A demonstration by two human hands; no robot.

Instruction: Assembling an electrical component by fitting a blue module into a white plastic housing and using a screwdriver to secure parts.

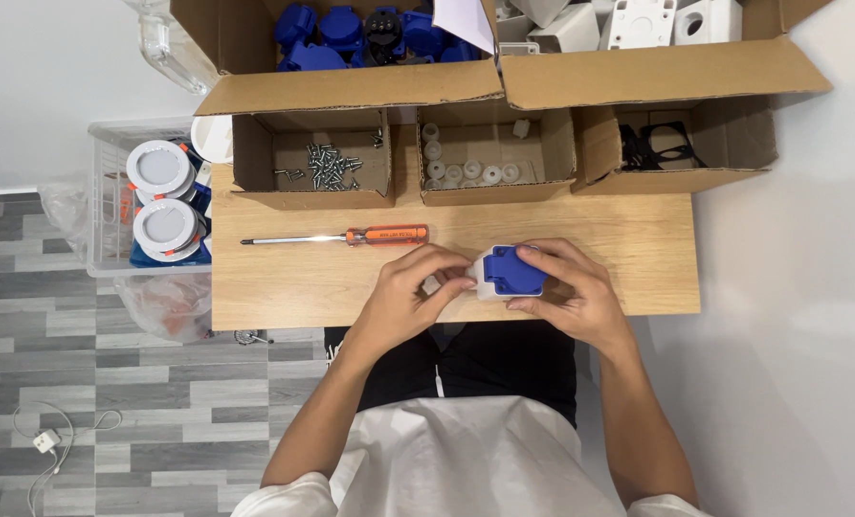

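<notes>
Item: blue-and-white socket unit [508, 273], a blue hinged-looking cap on a white housing, held just above the near edge of the wooden table [284, 287], between both hands.

Handling, as I judged it from the head view: small, rigid moulded plastic, probably light; smooth faces likely a little slippery; the blue cap seemed the weaker part, so I rated the white housing's side walls as the best place to take hold.

Right hand [571, 292]: cupped round the unit's right and near sides, fingers closed on the housing, wrist bent inward, forearm running up from lower right.

Left hand [413, 287]: fingertips pinched together at the unit's left edge, closed on the housing or on a small white piece there; I could not tell which.

Nearby stock: orange-handled screwdriver [346, 236] lying flat, just beyond the left hand; cardboard box of screws [324, 165]; box of small white rings [470, 172]; box of black frames [659, 146]; larger cartons behind holding blue caps [351, 33] and white housings [628, 21].
</notes>
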